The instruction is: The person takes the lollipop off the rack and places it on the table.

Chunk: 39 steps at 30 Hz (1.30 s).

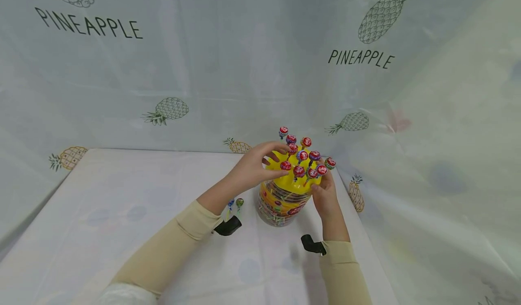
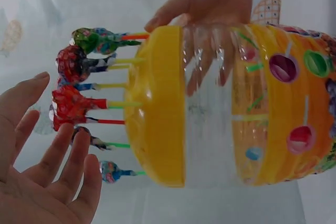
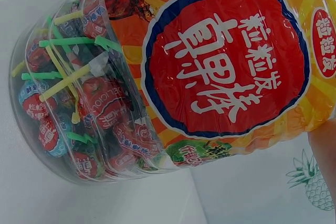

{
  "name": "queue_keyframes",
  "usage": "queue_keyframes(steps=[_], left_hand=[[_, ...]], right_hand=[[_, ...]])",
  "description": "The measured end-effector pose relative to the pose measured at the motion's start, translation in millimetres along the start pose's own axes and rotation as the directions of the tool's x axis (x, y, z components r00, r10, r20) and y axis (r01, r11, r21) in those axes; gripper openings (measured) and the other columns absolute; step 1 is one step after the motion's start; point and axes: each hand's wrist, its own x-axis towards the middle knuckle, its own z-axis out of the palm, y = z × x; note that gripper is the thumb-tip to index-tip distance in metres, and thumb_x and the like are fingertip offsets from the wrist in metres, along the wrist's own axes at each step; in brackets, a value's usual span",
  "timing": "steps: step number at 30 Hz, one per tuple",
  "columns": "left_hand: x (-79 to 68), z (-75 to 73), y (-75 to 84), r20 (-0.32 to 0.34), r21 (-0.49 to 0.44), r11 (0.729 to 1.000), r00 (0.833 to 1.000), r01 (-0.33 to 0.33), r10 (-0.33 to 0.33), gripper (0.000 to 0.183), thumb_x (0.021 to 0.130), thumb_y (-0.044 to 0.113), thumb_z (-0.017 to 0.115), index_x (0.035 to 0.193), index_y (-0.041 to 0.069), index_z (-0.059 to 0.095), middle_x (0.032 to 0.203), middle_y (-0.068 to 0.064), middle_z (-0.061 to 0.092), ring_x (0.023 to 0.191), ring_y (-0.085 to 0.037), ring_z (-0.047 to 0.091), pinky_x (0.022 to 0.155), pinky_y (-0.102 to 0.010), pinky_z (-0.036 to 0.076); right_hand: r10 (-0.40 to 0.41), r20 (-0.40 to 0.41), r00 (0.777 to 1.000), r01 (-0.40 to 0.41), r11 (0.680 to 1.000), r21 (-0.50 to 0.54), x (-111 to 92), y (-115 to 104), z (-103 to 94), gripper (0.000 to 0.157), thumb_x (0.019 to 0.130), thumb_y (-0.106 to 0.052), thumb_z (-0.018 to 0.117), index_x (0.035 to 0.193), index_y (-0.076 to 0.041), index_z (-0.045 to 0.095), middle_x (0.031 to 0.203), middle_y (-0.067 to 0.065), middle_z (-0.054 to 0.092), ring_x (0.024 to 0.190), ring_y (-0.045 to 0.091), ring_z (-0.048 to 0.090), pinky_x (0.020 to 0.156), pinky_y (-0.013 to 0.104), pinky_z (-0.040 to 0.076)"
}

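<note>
— Near side?
— Two loose lollipops point(image 1: 240, 202) on the white table point(image 1: 122, 232), left of the jar point(image 1: 281, 207).
— Hands?
— The right hand point(image 1: 326, 198) grasps the jar's right side; the left hand point(image 1: 253, 164), fingers relaxed, is at the standing lollipops point(image 1: 299, 171) in the yellow lid point(image 2: 165, 108).
— Far?
— A pineapple-print curtain point(image 1: 244, 60).

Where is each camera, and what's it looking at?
Head: worn on the head, looking forward and down at the jar; left hand, right hand and sleeves show.
Left wrist: on that wrist, facing the lollipops and yellow lid; both hands show.
Right wrist: on that wrist, facing the jar's label; only a bit of right hand shows.
Head and left wrist share the yellow lid.
</note>
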Motion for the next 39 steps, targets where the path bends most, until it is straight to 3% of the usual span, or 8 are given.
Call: queue_keyframes(steps=[9,14,24,39], left_hand=[[1.6,7.8,14.5,0.062,0.035,0.999,0.997,0.033,-0.035,0.037,0.085,0.023,0.078,0.120,0.022,0.067,0.126,0.008,0.058,0.121,-0.014,0.049,0.094,-0.036,0.048],[2.6,15.8,15.7,0.083,0.095,0.994,0.995,0.048,-0.056,0.038,0.085,0.026,0.078,0.121,0.025,0.067,0.124,0.010,0.060,0.118,-0.013,0.051,0.094,-0.037,0.048],[4.0,22.5,21.3,0.068,0.217,0.976,0.997,0.009,-0.025,0.031,0.086,0.025,0.077,0.116,0.023,0.069,0.114,0.010,0.064,0.110,-0.010,0.055,0.089,-0.031,0.049],[4.0,22.2,18.8,0.064,0.142,0.990,0.998,-0.020,0.011,0.028,0.089,0.022,0.072,0.117,0.021,0.068,0.110,0.010,0.063,0.110,-0.010,0.053,0.086,-0.023,0.050]], right_hand=[[0.005,-0.008,1.000,-0.005,1.000,0.001,0.9,1.3,-1.7,0.059,0.098,-0.002,0.052,0.152,-0.018,0.032,0.155,0.006,0.030,0.140,0.025,0.028,0.111,0.033,0.032],[0.002,-0.006,1.000,-0.002,1.000,-0.004,1.0,3.2,-3.1,0.058,0.098,-0.003,0.053,0.151,-0.019,0.034,0.155,0.005,0.030,0.140,0.024,0.028,0.110,0.032,0.032],[0.015,-0.005,1.000,-0.015,1.000,-0.011,0.4,-0.4,-2.1,0.061,0.098,-0.003,0.054,0.152,-0.020,0.032,0.155,0.004,0.031,0.140,0.022,0.029,0.111,0.032,0.032],[0.015,0.000,1.000,-0.015,1.000,0.019,-1.8,-4.3,2.8,0.062,0.097,-0.003,0.056,0.152,-0.020,0.032,0.154,0.006,0.033,0.139,0.023,0.031,0.109,0.031,0.034]])
